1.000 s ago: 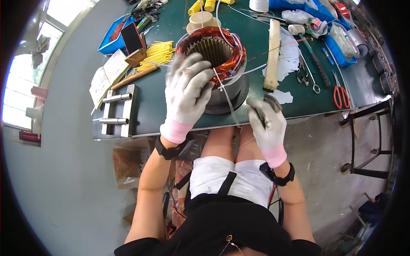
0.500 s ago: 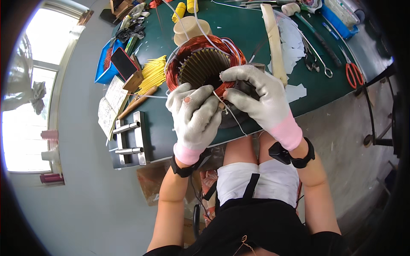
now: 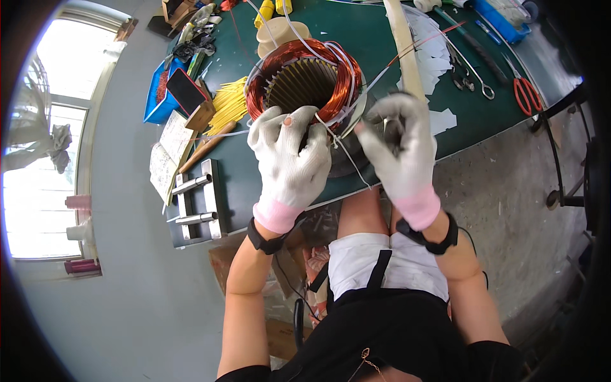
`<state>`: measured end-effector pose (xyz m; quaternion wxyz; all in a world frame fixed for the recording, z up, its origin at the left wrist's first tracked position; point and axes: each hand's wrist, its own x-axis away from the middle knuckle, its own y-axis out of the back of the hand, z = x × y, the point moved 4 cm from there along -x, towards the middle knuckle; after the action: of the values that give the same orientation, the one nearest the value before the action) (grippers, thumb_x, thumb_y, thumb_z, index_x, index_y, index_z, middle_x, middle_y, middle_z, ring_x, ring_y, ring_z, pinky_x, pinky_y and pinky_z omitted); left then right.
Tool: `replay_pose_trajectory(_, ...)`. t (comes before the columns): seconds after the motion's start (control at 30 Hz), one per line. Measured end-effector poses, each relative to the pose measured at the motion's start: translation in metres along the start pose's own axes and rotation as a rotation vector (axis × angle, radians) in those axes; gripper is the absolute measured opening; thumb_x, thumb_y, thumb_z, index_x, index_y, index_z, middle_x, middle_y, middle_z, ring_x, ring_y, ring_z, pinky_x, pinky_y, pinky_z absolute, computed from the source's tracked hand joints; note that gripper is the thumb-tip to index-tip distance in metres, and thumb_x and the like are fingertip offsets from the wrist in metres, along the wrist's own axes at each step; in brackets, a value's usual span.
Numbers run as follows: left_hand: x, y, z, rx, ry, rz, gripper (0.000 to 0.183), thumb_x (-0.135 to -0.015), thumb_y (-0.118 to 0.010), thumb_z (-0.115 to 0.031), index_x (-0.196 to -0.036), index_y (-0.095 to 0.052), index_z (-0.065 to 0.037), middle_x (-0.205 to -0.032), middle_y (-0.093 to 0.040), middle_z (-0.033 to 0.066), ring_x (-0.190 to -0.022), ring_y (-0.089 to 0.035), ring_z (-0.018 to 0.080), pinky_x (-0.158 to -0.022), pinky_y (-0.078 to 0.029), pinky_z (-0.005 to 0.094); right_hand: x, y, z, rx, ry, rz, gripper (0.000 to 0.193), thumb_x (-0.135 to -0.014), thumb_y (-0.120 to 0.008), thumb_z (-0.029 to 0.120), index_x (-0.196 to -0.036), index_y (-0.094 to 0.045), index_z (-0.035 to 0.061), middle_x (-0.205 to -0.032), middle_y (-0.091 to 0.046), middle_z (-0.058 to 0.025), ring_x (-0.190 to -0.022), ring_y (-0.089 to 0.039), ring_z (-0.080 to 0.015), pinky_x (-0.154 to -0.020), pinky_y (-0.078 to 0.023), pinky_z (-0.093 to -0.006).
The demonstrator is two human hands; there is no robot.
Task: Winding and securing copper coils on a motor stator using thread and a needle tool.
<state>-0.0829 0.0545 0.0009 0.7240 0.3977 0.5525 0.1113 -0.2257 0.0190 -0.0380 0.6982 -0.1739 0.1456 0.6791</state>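
A round motor stator (image 3: 304,81) with copper windings and white lacing cord sits on the green bench mat (image 3: 375,38). My left hand (image 3: 289,159), in a white glove with a worn fingertip, rests against the stator's near rim, fingers curled on the winding. My right hand (image 3: 400,149), also gloved, hovers just right of the stator with fingers pinched on a thin white cord (image 3: 349,153) that runs from the winding down past the bench edge.
Red-handled scissors (image 3: 527,95) and metal forceps (image 3: 474,73) lie right. A long pale strip (image 3: 404,44), yellow sleeves (image 3: 228,105), a blue tray (image 3: 159,95), a notebook (image 3: 165,153) and a metal fixture (image 3: 194,204) lie around. A window (image 3: 51,146) is left.
My right hand moved off the stator's rim to the right, drawing the cord out. My left hand stayed on the near rim. The view shifted slightly.
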Motion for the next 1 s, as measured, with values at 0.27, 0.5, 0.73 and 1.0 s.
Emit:
replay_pose_trajectory(0.27,0.007,-0.004,0.001,0.076,-0.012,-0.096,0.023,-0.07,-0.061,-0.007,-0.091,-0.052,-0.012,-0.106,-0.056,0.0061,-0.092,-0.048,0.0285,-0.092,-0.03,0.0446,0.042,0.005,0.015,-0.569,-0.463,0.678,0.02,-0.087,-0.059,0.024,-0.093,-0.056,0.0047,-0.071,-0.055,-0.0014,-0.056,-0.05,-0.0088,-0.05,-0.038,-0.0242)
replay_pose_trajectory(0.5,0.006,-0.005,-0.003,-0.001,0.011,-0.132,0.02,-0.069,-0.061,-0.009,-0.088,-0.055,-0.008,-0.104,-0.056,0.0061,-0.09,-0.048,0.0271,-0.09,-0.033,0.0441,0.003,-0.012,0.0,-0.26,0.26,0.584,0.013,-0.088,-0.051,0.019,-0.088,-0.056,0.0065,-0.078,-0.058,-0.0102,-0.057,-0.052,-0.0253,-0.053,-0.042,-0.0338)
replay_pose_trajectory(0.73,0.011,-0.015,0.002,-0.19,-0.108,-0.16,0.026,-0.059,-0.06,-0.012,-0.084,-0.055,-0.009,-0.096,-0.053,0.0041,-0.085,-0.048,0.0253,-0.08,-0.036,0.0427,0.023,-0.037,0.017,-1.834,-0.898,0.378,0.025,-0.096,-0.041,0.029,-0.082,-0.051,0.0115,-0.054,-0.025,0.0061,-0.038,-0.02,-0.0045,-0.032,-0.015,-0.019)
replay_pose_trajectory(1.0,0.013,-0.018,0.004,-0.184,-0.031,-0.055,0.027,-0.071,-0.056,-0.012,-0.097,-0.05,-0.006,-0.1,-0.056,0.008,-0.093,-0.049,0.0321,-0.085,-0.032,0.0448,0.014,-0.033,0.029,-1.534,-0.923,0.358,0.02,-0.094,-0.044,0.025,-0.081,-0.047,0.0113,-0.058,-0.033,0.0063,-0.039,-0.023,-0.0028,-0.035,-0.019,-0.0158)
